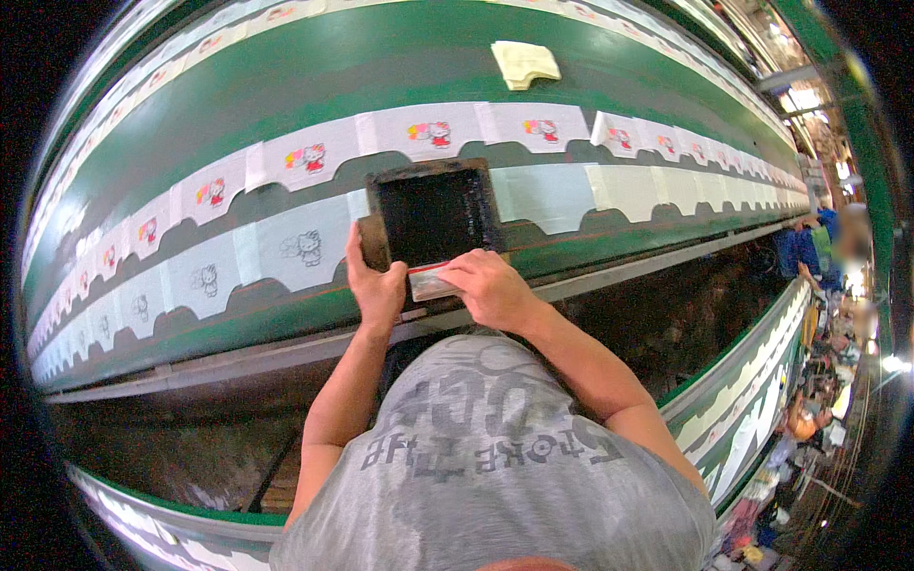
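A screen-printing frame (428, 170) with a dark mesh lies flat over the nearer row of pale cut fabric pieces (547, 202) on the long green table. My left hand (377, 287) is closed on the frame's near left corner, its index finger stretched along the left side. A squeegee (430, 285) with a pale body and a red strip rests at the frame's near edge. My right hand (490, 287) pinches its right end from above. Left of the frame, nearer pieces carry dark outline prints (303, 249); the mesh hides what lies beneath it.
A farther row holds white pieces with coloured cartoon prints (430, 133). A folded yellowish cloth (526, 65) lies beyond it. A metal rail (209, 364) runs along the table's near edge. Another printing table (752, 419) stands behind me, and people (817, 243) are at the far right.
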Tool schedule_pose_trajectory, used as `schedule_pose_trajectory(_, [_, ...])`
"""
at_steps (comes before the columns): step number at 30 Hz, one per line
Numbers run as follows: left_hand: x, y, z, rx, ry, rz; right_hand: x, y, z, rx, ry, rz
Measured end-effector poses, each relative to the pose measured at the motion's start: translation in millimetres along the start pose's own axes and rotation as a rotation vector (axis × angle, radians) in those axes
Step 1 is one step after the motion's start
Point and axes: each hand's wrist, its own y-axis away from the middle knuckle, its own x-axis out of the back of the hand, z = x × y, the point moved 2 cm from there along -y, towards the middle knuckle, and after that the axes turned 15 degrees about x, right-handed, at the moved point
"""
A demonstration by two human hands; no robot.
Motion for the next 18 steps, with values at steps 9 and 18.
schedule_pose_trajectory(9, [-46.0, 36.8, 32.9, -0.202, 0.084, -0.008, 27.7, 75.4, 35.0, -0.054, -0.077, 0.295])
schedule_pose_trajectory(18, [-197.4, 78.9, 41.9, -0.202, 0.132, -0.018, 94.4, 185.9, 113.4, -0.093, -0.056, 0.376])
